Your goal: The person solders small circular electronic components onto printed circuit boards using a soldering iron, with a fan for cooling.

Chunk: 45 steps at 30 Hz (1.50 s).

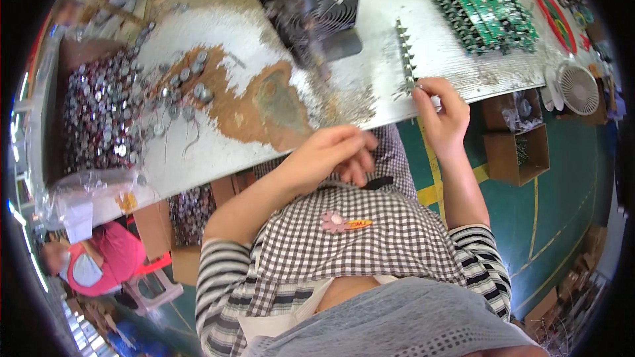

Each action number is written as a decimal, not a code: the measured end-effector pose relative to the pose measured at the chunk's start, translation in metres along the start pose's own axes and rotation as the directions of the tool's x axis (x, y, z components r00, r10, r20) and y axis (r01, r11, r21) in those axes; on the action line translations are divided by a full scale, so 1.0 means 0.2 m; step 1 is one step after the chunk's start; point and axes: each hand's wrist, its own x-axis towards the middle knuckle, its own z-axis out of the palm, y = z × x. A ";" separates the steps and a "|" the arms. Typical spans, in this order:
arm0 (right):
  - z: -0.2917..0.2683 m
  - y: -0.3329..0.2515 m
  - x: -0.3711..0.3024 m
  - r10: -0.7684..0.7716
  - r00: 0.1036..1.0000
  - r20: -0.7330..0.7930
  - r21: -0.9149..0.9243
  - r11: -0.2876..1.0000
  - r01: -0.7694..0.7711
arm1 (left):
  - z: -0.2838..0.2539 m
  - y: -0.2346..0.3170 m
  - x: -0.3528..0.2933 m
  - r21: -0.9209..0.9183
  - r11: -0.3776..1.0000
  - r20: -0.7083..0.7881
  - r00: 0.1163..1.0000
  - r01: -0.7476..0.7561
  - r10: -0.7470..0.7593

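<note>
My right hand (pixel 444 116) is at the table's front edge, thumb and index finger pinching the near end of a narrow circuit board strip (pixel 406 56). The strip lies lengthwise on the table, pointing away from me, with small parts jutting along its side. My left hand (pixel 334 153) hovers in front of the table edge, above my checked apron. Its fingers are loosely bent and apart, slightly blurred, and I see nothing in them. Beyond it a soldering iron (pixel 301 10) with a wooden handle slants down in front of a black fan (pixel 336 6).
Green circuit board strips (pixel 488 10) are stacked at the far right. Small round metal parts with wires (pixel 102 109) heap up at the left, some loose ones (pixel 198 89) nearer. A brown-stained patch (pixel 231 109) marks the table. Cardboard boxes (pixel 519 158) stand below right. Another person (pixel 109 258) sits at lower left.
</note>
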 end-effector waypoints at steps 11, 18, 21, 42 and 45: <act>0.17 -0.16 -0.26 -0.080 0.988 0.132 0.215 0.975 0.050 | -0.03 -0.03 -0.02 -0.183 0.979 -0.236 0.971 -0.090 0.045; 0.24 -0.23 -0.20 0.079 0.925 0.372 0.506 0.819 -0.273 | -0.06 -0.02 -0.11 -0.070 0.996 -0.212 0.976 -0.062 0.046; 0.25 -0.21 -0.17 0.123 0.883 0.452 0.571 0.721 -0.393 | -0.09 0.02 -0.17 0.242 0.959 -0.200 0.959 -0.149 0.199; 0.34 0.03 0.03 0.042 0.989 0.142 0.622 0.773 -0.122 | -1.51 0.23 -1.09 0.142 0.393 -0.625 -0.226 0.908 0.747; 0.36 0.02 0.03 0.081 0.991 0.105 0.587 0.799 -0.127 | -1.49 0.26 -0.96 0.251 0.402 -0.690 -0.128 0.881 0.712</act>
